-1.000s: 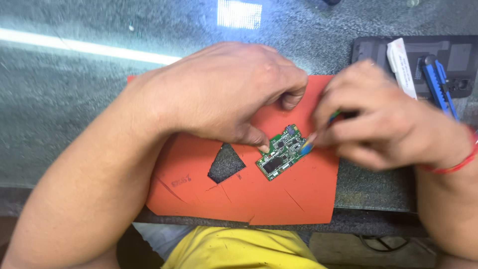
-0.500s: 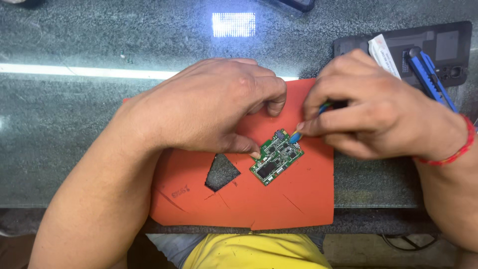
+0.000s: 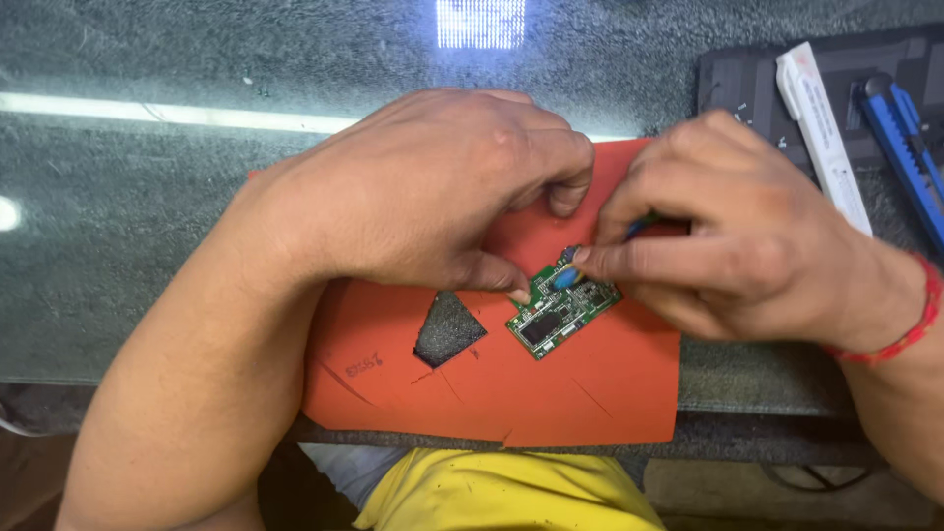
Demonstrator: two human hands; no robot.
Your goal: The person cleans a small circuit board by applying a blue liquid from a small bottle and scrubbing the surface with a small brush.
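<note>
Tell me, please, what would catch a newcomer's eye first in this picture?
Probably the bright orange mat on the grey speckled table, with a small green circuit board at its middle. The left hand steadies the board with its fingertips, while the right hand presses a blue-tipped tool onto it. A blue utility knife lies at the far right.

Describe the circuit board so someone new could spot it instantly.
Find the orange mat on the speckled grey table. The circuit board lies on it between the left hand and right hand: small, green, tilted, the only green thing there.
</note>
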